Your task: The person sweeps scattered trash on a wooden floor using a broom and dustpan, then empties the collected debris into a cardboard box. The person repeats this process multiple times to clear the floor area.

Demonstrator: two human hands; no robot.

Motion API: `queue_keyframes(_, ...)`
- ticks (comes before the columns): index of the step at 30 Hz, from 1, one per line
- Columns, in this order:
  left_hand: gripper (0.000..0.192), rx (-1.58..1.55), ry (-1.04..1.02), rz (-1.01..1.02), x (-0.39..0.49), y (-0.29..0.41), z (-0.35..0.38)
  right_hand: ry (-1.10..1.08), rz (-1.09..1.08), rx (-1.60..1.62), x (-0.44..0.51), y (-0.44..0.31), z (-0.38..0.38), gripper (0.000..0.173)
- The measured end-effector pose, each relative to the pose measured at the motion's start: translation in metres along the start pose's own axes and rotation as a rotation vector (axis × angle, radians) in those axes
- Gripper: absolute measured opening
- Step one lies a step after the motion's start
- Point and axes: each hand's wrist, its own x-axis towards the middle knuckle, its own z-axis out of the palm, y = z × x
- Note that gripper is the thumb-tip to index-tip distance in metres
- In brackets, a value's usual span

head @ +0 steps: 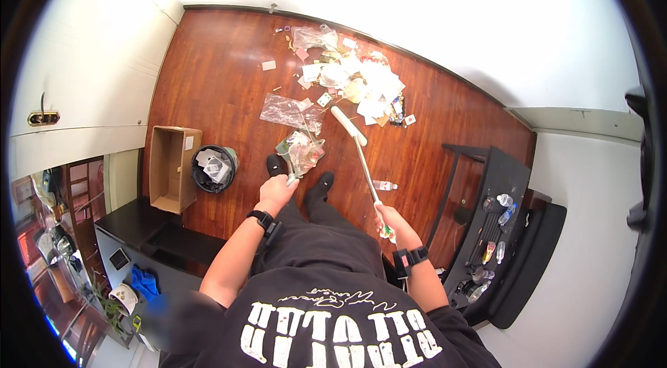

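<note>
My left hand (277, 193) grips the handle of a dustpan (284, 145), which stands by my feet with plastic wrapping and other litter in and over it. In my right hand (394, 223) is the handle of a broom (350, 125); its pale head rests on the wooden floor to the right of the dustpan. Beyond the broom head spreads a heap of paper and plastic rubbish (359, 81). A clear plastic sheet (281, 109) lies between the heap and the dustpan, and playing cards are scattered about.
To the left stand a lined waste bin (235, 157) holding packaging and an open cardboard box (172, 201). A plastic bottle (384, 185) lies on the floor at right. Further right, a black table (482, 191) bears several bottles. A wall (443, 19) bounds the floor beyond the heap.
</note>
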Motion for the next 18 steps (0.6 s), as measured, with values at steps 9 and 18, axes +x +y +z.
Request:
queue_keyframes(9,0.048,-0.208,0.305,-0.186,0.002,-0.015,-0.003,-0.048,0.069,0.242,0.019,-0.045,0.032,0.031)
queue_keyframes(18,0.048,-0.171,0.339,-0.145,0.043,-0.019,-0.042,-0.129,0.233,0.421,0.027,-0.055,0.034,0.034)
